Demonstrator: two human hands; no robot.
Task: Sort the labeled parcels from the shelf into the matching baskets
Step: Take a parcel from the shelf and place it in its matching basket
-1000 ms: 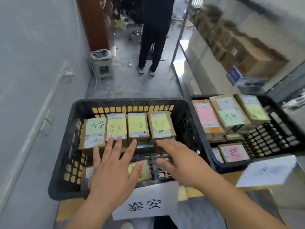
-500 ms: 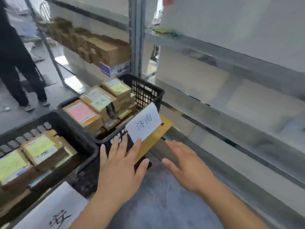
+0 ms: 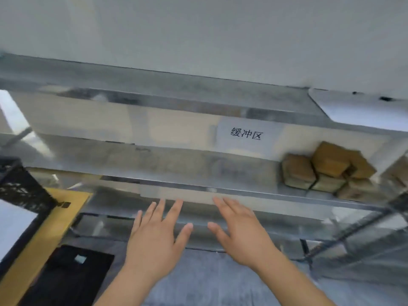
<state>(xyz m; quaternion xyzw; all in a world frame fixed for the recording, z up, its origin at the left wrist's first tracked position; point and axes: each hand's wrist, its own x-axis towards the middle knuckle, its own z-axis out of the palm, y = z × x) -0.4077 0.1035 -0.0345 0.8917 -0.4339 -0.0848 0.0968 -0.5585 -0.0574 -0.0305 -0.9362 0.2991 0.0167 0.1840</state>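
I face a metal shelf (image 3: 176, 164) with a white paper sign (image 3: 246, 134) on its back wall. Several brown cardboard parcels (image 3: 326, 168) are stacked at the right end of the shelf. My left hand (image 3: 154, 241) and my right hand (image 3: 240, 235) are held out side by side below the shelf's front edge, fingers spread and straight, holding nothing. Both hands are well to the left of the parcels. A corner of a black plastic basket (image 3: 19, 184) shows at the left edge.
A yellow cardboard sheet (image 3: 42, 235) lies under the basket at lower left, with a white paper label (image 3: 13, 226) on the basket's front. A lower shelf rail and diagonal braces (image 3: 344, 235) run at the right. Grey floor (image 3: 209, 279) lies below my hands.
My view has swung right, from the baskets of labeled parcels to the shelf. Both hands stay empty and spread and have moved with me toward the shelf front.
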